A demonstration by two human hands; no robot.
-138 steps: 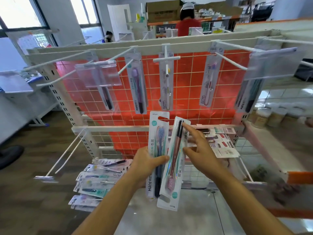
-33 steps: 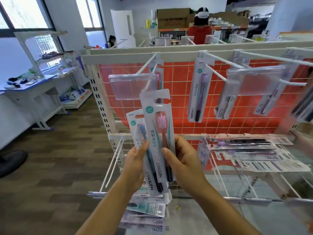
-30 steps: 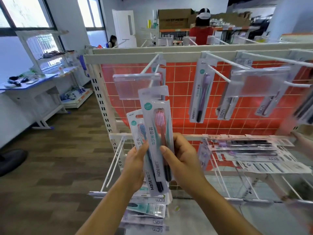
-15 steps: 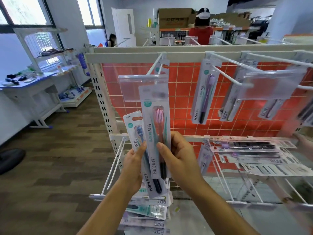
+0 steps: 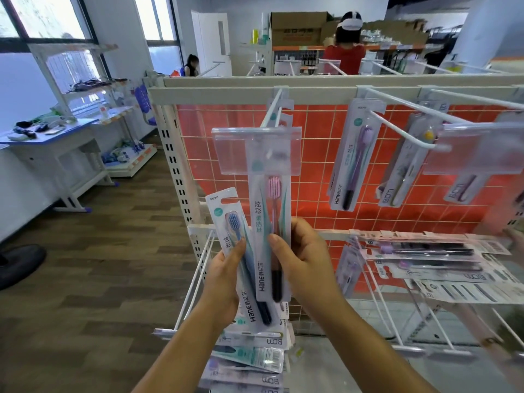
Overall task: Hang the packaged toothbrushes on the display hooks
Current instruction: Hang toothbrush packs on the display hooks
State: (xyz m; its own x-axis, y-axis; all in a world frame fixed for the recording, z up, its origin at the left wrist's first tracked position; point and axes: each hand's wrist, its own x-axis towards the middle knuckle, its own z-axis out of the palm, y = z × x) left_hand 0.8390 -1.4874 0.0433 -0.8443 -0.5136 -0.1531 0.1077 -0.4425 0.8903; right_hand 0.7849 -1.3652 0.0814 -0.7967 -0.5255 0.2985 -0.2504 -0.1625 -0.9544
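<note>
Pink bristles mark the pack in play: a long white-and-teal pink-bristled toothbrush pack (image 5: 270,222), held upright in front of the rack. Right hand (image 5: 304,259) pinches its lower half, thumb flat on the front face, fingers curled round behind the right edge. Top of the pack sits behind the clear plastic label holder (image 5: 232,150) at the front end of a white wire display hook (image 5: 271,109). The hang hole is hidden by the holder, so cannot tell whether it is on the wire.

Left hand (image 5: 224,279) grips a second pack of the same make, the blue-bristled toothbrush pack (image 5: 231,222). Thumb lies across its front; fingers are out of sight behind. This pack tilts slightly left and sits lower than the pink one, which overlaps its right edge. Its notched hang tab is clear of any hook.

Background: red-orange wire grid panel (image 5: 312,180) under a cream top rail (image 5: 226,93). To the right, a purple toothbrush pack (image 5: 354,157) hangs on the next hook. More packs hang further right, partly blurred. Lower down at right, several flat-lying toothbrush packs (image 5: 442,262) rest about level with the hands. Below the hands lies a loose pile of packaged toothbrushes (image 5: 249,361).
</note>
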